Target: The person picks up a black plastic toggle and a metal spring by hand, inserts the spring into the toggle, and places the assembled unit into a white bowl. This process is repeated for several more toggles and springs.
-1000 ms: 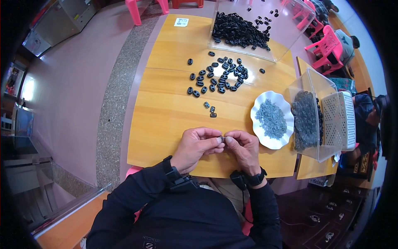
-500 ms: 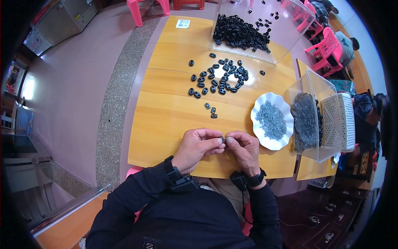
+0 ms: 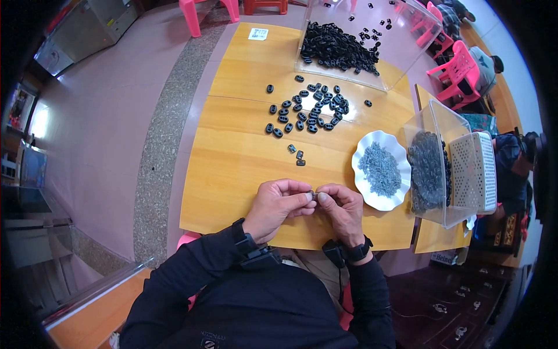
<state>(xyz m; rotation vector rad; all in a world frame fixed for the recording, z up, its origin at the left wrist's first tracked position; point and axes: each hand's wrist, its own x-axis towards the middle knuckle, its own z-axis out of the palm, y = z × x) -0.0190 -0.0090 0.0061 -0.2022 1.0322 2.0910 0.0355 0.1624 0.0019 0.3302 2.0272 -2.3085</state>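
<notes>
Close to the table's near edge, my left hand [image 3: 280,203] pinches a small dark piece [image 3: 313,195] between thumb and fingers. My right hand [image 3: 343,210] meets it there, thumb and forefinger pressed together at the piece's right side; its fingertips cover whatever they grip. Just beyond the hands lie a few loose dark parts [image 3: 300,162], one with a lighter cross-like shape [image 3: 292,149]. Farther off, many black oval pieces with two holes [image 3: 312,121] are scattered over the wooden table [image 3: 232,174]. To the right stands a white wavy-rimmed dish [image 3: 361,183] heaped with thin grey screw-like pieces [image 3: 381,168].
A clear bin [image 3: 401,72] of black oval pieces stands at the far side. Right of the dish is another clear bin [image 3: 444,218] with dark parts, beside a white perforated basket [image 3: 485,174]. People sit farther right near a pink chair [image 3: 459,72].
Both hands keep the same pinch at almost the same spot. The view has shifted very slightly; nothing on the table has visibly moved.
</notes>
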